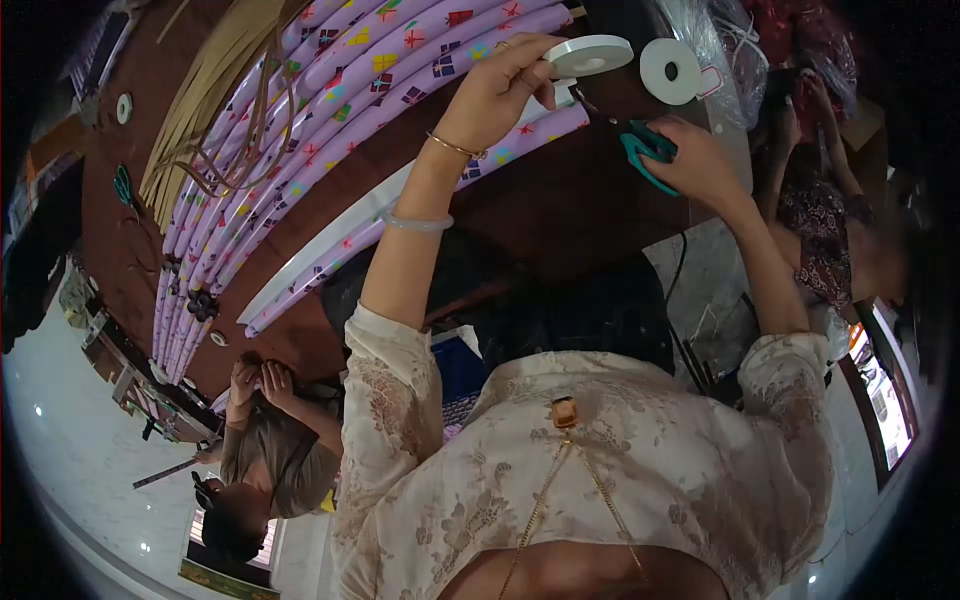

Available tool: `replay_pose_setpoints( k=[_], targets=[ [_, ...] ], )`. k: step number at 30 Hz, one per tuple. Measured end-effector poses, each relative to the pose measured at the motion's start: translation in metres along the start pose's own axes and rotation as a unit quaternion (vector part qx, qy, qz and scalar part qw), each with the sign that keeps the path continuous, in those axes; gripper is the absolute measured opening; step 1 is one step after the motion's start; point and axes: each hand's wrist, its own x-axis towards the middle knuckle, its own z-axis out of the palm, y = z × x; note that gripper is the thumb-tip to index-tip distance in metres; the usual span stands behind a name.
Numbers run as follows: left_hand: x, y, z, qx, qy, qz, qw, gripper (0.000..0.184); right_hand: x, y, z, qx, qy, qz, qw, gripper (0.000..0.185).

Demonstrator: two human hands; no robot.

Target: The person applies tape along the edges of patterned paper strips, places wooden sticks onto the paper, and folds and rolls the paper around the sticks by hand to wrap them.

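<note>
My left hand [505,85] is closed, pinching a white roll of tape [590,56] between thumb and fingers above the table. My right hand [695,160] is wrapped round the green handles of a pair of scissors [648,158], whose blades point up and left towards the tape and are hard to make out. Just under my left forearm lies a lilac gift-print paper tube or rolled sheet [545,130] with a white strip along its edge. A second white tape roll [670,72] rests to the right of the one I hold.
Several long lilac gift-print rolls [330,110] spread across the dark brown table [330,200]. Brown paper strips [200,100] lie beyond them. Green-handled scissors [123,185] lie far left. One person [270,440] sits at lower left, another [825,220] at right near clear plastic [710,50].
</note>
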Motion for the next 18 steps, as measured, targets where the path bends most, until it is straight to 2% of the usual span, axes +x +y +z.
replay_pose_setpoints(
  k=[9,18],
  targets=[
    [-0.002,0.001,-0.002,-0.004,0.003,0.003,1.0,0.025,0.0,-0.016,-0.011,0.03,-0.011,0.026,0.999,0.041],
    [-0.001,0.001,-0.002,-0.002,0.008,0.01,1.0,0.025,0.009,-0.013,-0.007,0.007,0.006,0.012,1.0,0.042]
  ],
)
